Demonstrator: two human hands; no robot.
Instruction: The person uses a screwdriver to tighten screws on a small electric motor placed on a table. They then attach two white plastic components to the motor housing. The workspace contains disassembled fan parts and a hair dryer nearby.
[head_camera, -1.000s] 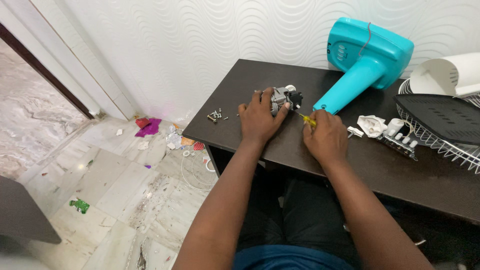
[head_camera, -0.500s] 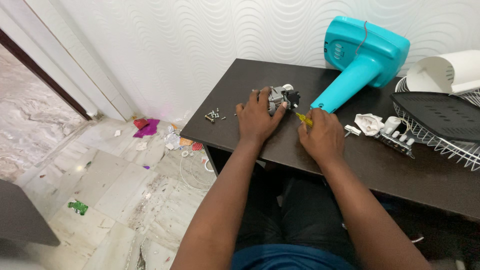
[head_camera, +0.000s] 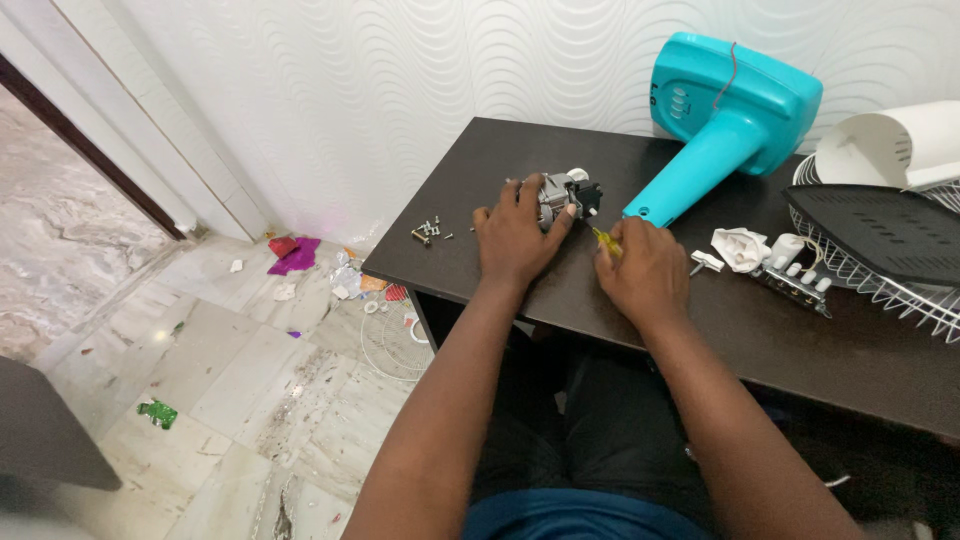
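L fingers (head_camera: 545, 205): closed round small grey metal motor (head_camera: 560, 194), thumb on near side, fingertips over the top; pinning it to the tabletop (head_camera: 480, 165).
R fingers (head_camera: 622, 232): curled shut on yellow-handled screwdriver (head_camera: 603, 238); only the yellow bit shows past the knuckles, tip aimed at motor, hidden from here.
L hand (head_camera: 515, 240): flat-ish, wrist resting on tabletop, just left of R hand (head_camera: 648, 275).
Motor spot: far-middle of the dark tabletop, just beside the neck of the teal fan stand (head_camera: 725, 125), not clearly touching it.
Doing it well (my read): keep L grip firm so motor can't spin w/ the driver; keep shaft in line w/ the screw, push in before turning; loose screws go w/ the pile so none roll off the edge.
Counts – hands: 2, both the person's own.
Counts – motor: 1. Screwdriver: 1.
Counts – screws (head_camera: 428, 232): small heap left of L hand, approx. 6, too small to be sure.
Counts – teal fan stand: 1, lying tilted vs the wall.
Counts – white switch block w/ buttons (head_camera: 795, 275): 1, right of R hand, w/ crumpled white bit (head_camera: 742, 247) beside it.
Counts – wire fan guard (head_camera: 880, 275): 1 on the tabletop, dark blade/cover (head_camera: 870, 225) on it; a 2nd wire ring (head_camera: 392, 340) on the floor (head_camera: 200, 370).
Floor: scraps of litter, pink, green, red.
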